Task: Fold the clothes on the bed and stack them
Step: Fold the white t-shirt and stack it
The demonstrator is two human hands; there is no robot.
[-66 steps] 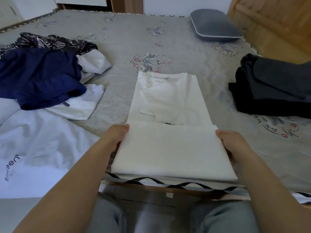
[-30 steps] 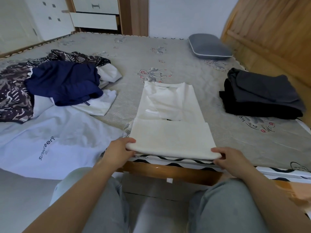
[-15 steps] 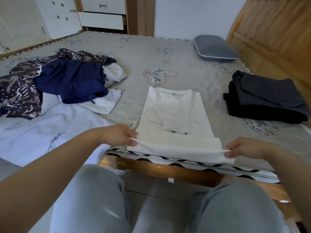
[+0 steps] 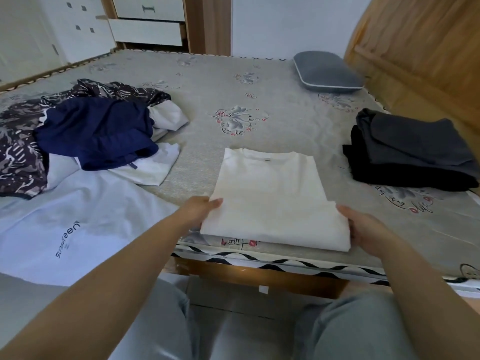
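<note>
Since half a second earlier the white T-shirt (image 4: 272,196) had been folded over, hiding its sleeves; now a neat rectangle at the bed's (image 4: 298,126) near edge, left hand (image 4: 201,207) and right hand (image 4: 363,228) flat against its sides.

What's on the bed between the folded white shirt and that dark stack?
Nothing: the head view shows bare patterned mattress between the white shirt and the dark stack.

Ahead of me a grey patterned mattress (image 4: 259,81) sits on a wooden bed frame (image 4: 259,278), with a wooden headboard (image 4: 415,48) at right, a grey pillow (image 4: 326,70) beside it, white drawers (image 4: 148,19) and a pale wall (image 4: 285,22) beyond.
</note>
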